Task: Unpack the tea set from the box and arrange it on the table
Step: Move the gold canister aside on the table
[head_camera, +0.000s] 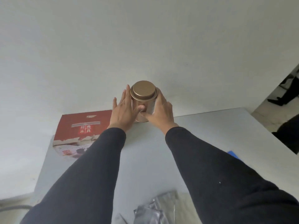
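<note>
A round metal tea tin (143, 96) with a gold-brown lid stands at the far edge of the grey table (210, 130), close to the wall. My left hand (123, 110) lies flat against the tin's left side, fingers straight, thumb across its front. My right hand (161, 110) wraps the tin's right side with fingers curled behind it and thumb on the front. The red cardboard box (80, 126) with printed characters sits on the table just left of my left hand.
Crumpled clear plastic wrapping (155, 210) lies at the near edge of the table. A blue object (233, 154) peeks out behind my right sleeve. A white wall (145, 38) rises right behind the table. A dark shape (289, 133) stands at the right.
</note>
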{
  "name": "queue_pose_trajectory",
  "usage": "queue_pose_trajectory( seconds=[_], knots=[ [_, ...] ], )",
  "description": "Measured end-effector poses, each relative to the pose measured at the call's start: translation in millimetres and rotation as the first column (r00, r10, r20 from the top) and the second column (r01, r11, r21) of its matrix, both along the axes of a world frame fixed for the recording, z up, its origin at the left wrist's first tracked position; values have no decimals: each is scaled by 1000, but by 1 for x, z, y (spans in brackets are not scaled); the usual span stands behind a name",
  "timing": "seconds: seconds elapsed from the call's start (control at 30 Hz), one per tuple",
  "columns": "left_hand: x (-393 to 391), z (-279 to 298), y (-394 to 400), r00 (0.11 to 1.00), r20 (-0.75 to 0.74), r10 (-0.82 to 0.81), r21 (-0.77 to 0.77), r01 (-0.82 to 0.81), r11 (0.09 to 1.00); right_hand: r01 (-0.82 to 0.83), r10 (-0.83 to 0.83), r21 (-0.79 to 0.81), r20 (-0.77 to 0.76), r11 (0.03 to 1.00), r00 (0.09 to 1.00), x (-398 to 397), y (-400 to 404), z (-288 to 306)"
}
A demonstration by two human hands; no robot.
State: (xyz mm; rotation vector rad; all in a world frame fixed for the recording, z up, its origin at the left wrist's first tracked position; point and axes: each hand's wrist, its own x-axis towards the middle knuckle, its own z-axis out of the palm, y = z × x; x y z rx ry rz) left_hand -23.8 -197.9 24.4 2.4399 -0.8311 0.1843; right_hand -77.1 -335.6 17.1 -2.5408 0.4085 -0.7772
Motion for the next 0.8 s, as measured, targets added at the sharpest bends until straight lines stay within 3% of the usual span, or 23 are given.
queue_pose_trajectory(
  seconds=[0.37,0.8],
  knots=[
    [-63,-25,-205,995,-70,-72,18,74,997,92,-91,33,-30,995,995,-78,-195,-22],
    [-73,-89,-384,978,-205,-38,142,68,988,113,-96,127,-133,985,986,-86,-368,-91]
  ],
)
